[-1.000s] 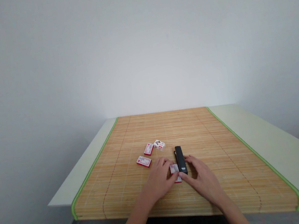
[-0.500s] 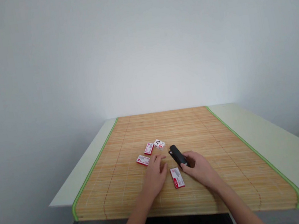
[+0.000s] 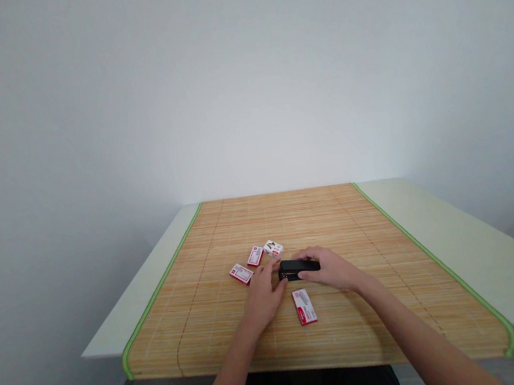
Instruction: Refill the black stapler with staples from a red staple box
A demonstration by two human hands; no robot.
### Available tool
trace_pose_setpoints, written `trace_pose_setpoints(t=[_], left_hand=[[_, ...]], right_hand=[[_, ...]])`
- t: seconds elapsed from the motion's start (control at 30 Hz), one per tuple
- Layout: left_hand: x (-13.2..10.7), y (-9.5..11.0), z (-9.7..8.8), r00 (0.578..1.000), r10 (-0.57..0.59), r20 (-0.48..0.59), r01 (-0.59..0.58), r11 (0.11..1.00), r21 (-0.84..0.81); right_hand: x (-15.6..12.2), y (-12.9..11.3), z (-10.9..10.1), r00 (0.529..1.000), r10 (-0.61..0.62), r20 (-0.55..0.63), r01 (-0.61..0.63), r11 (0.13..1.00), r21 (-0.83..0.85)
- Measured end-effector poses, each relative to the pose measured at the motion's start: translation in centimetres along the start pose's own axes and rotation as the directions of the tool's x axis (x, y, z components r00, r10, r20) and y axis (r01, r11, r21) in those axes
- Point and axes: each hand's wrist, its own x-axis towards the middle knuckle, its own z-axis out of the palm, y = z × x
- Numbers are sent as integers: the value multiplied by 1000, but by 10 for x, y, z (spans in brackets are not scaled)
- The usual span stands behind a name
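gripping the black stapler between thumb and fingers of the right hand, just beyond the near red-and-white staple box on the bamboo mat. curving the left hand, half open, at the stapler's left end, contact unclear, with two similar boxes and a white carton toward the far left.

- The right hand grips the right end of a black stapler, turned crosswise.
- The left hand is at its other end; whether it grips is unclear.
- A red-and-white box lies nearer the person.
- A bamboo mat with green edging covers the pale surface's middle.
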Motion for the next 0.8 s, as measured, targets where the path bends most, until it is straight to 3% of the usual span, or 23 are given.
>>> trace_pose_setpoints(t=[0.2,0.3,0.5,0.67,0.8], left_hand=[[-1,6,-2,1000,25,5,-25,999,31],[-2,7,-2,1000,19,-1,-19,1000,12],[-3,4,0,1000,-3,-28,3,1000,-7],[-3,5,-1,999,-27,-26,27,1000,-8],[-3,5,0,999,-35,-28,34,999,-11]], right_hand=[[23,-27,22,993,-103,-56,99,993,-63],[30,-33,22,992,-112,-58,109,992,-59],[18,-29,-27,987,-85,-134,87,996,11],[-19,-6,-69,978,92,-188,-71,990,118],[-57,19,-80,944,261,-204,-188,930,317]])
